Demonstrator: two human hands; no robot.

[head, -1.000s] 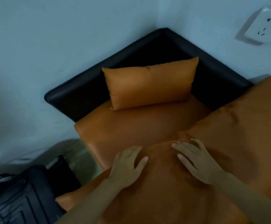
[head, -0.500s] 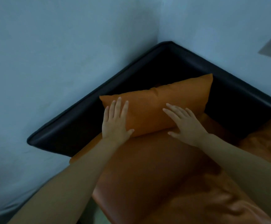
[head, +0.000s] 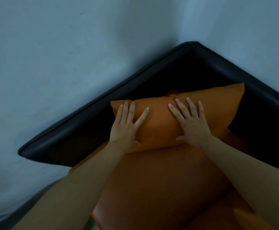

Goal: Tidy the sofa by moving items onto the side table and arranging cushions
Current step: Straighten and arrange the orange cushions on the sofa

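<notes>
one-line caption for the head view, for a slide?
Both hands, left hand and right hand, press flat on the orange cushion in the black sofa corner.

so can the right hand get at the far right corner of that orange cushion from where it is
Probably yes. The right hand already lies flat on the orange cushion, and nothing sits between it and that corner; only the black sofa frame lies behind it.

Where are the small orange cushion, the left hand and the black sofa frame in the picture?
small orange cushion [head: 158,123]: head view, on its bare front between the hands.
left hand [head: 124,128]: head view, on the back of the hand.
black sofa frame [head: 79,128]: head view, on its padded left arm.
</notes>
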